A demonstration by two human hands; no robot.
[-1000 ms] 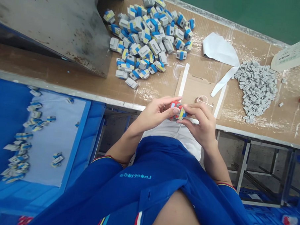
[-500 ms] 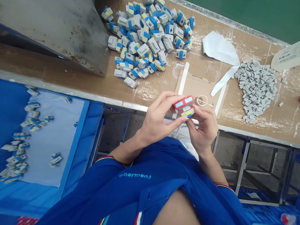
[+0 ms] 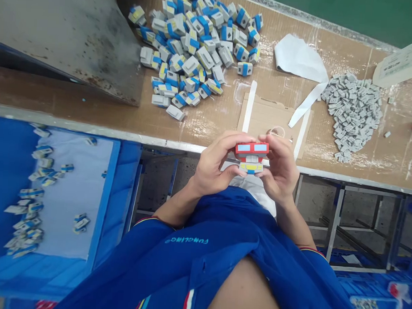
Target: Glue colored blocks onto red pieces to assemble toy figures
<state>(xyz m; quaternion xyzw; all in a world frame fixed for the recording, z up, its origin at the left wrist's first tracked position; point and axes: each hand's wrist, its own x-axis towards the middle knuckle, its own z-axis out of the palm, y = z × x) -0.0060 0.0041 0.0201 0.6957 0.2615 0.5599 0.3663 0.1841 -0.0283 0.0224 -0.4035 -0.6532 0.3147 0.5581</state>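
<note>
Between my two hands, just over the table's front edge, is a red and grey toy part (image 3: 252,148) with two pale blue window panels. A grey piece with yellow and blue marks (image 3: 251,167) sits against its lower side. My left hand (image 3: 215,163) grips the left end, thumb below and fingers on top. At the right end my right hand (image 3: 281,169) pinches it the same way. Beneath and beyond the hands lies a piece of cardboard (image 3: 262,112) with white strips. A pale ring-shaped band (image 3: 278,129) on it is partly hidden by my right hand.
A heap of grey, blue and yellow pieces (image 3: 193,49) covers the table's back left, beside a metal chute (image 3: 71,39). Small grey parts (image 3: 354,111) are piled at right, near a white cloth (image 3: 299,56). A blue bin (image 3: 103,200) stands lower left.
The toy part has turned from tilted to level, its windows now facing me squarely. Both hands have shifted their grip to its two ends. The camera view has moved slightly.
</note>
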